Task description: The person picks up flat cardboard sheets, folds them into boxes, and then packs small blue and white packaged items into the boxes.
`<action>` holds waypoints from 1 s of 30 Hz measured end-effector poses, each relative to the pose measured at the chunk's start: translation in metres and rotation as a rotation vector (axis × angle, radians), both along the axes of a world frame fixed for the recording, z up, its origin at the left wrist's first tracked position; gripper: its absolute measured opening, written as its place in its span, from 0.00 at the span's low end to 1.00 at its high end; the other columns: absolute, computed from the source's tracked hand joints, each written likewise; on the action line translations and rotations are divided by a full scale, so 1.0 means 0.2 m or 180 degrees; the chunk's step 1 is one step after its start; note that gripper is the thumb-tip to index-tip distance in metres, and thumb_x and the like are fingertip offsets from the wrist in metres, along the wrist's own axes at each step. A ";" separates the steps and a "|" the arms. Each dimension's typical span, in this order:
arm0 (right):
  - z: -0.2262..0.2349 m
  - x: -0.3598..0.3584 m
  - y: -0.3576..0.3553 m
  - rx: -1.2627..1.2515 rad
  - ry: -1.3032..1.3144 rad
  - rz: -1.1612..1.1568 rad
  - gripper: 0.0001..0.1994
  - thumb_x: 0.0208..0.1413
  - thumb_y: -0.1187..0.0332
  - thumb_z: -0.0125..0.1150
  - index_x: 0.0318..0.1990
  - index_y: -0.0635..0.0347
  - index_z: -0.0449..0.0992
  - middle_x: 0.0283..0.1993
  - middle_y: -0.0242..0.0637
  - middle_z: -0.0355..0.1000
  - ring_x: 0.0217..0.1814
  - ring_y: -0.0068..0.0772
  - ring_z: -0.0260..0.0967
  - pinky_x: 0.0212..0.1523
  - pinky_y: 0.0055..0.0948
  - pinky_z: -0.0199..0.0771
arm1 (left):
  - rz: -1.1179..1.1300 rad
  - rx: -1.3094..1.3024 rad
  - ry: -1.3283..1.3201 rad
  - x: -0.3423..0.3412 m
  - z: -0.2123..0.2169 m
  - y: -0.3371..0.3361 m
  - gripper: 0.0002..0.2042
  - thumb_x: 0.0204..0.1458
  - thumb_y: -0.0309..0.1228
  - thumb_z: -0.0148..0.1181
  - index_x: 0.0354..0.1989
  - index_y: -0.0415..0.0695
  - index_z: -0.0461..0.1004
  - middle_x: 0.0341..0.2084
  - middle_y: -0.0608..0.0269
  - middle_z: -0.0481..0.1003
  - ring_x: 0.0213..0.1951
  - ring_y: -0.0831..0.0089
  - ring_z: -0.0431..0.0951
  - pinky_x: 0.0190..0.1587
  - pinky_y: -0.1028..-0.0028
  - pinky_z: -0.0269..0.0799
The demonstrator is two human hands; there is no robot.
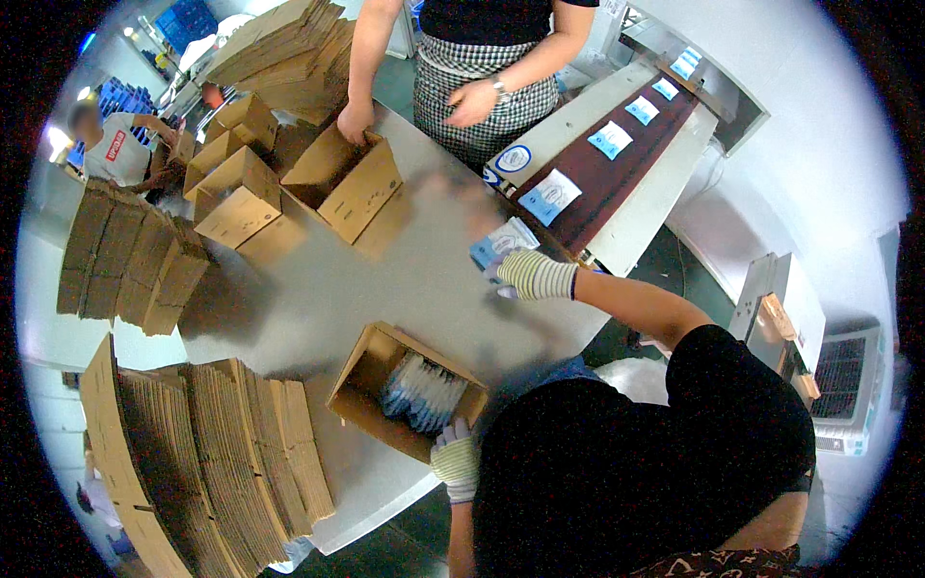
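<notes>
My right hand (pixel 540 275), in a striped knit glove, is closed on white-and-blue packets (pixel 493 252) at the table's edge by the conveyor end. Two or so packets seem to overlap there; the exact number cannot be told. My left hand (pixel 456 464), gloved the same way, grips the near right rim of an open cardboard box (pixel 355 407). Inside that box several packets (pixel 424 393) stand on edge in a packed row. The box sits at an angle on the grey table (pixel 318 289).
A conveyor belt (pixel 602 183) carries several packets toward the table. Across from me a person in a checked apron (pixel 482 87) touches one of several open boxes (pixel 361 188). Stacks of flattened cardboard (pixel 222 453) line the left side. Another person (pixel 116 149) works far left.
</notes>
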State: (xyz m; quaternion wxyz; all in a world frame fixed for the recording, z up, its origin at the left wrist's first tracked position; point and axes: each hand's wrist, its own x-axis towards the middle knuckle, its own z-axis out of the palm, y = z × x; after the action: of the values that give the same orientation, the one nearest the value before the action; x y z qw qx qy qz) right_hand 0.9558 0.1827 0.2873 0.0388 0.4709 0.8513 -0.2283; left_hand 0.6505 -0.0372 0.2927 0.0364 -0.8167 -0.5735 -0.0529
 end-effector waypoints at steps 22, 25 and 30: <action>-0.15 0.24 0.78 0.0236 -0.1848 0.0310 0.11 0.36 0.72 0.61 0.32 0.63 0.75 0.36 0.46 0.73 0.42 0.48 0.70 0.45 0.41 0.68 | 0.0033 0.0094 -0.0036 -0.01 -0.03 0.04 0.09 0.47 0.33 0.50 0.36 0.48 0.70 0.24 0.68 0.69 0.25 0.72 0.70 0.25 0.71 0.63; -0.09 0.14 0.81 -0.0099 -0.2231 0.0766 0.12 0.42 0.70 0.57 0.36 0.61 0.79 0.38 0.46 0.75 0.40 0.47 0.73 0.36 0.41 0.73 | 0.0115 -0.0166 -0.0007 -0.03 -0.01 0.04 0.09 0.47 0.34 0.50 0.36 0.48 0.70 0.24 0.68 0.69 0.25 0.72 0.70 0.25 0.71 0.63; -0.38 0.18 0.85 -0.0408 -0.2035 0.0667 0.11 0.46 0.67 0.54 0.34 0.60 0.79 0.37 0.43 0.75 0.38 0.43 0.73 0.35 0.44 0.74 | -0.0097 0.0158 -0.0239 -0.03 0.00 0.07 0.09 0.47 0.34 0.50 0.36 0.48 0.69 0.24 0.68 0.69 0.26 0.72 0.70 0.26 0.71 0.63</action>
State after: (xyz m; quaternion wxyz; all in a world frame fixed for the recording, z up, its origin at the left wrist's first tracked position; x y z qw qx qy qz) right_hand 0.9909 0.3527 0.2111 0.3564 0.4251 0.8237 -0.1169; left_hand 0.6437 -0.0238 0.2931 0.0342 -0.8217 -0.5604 -0.0982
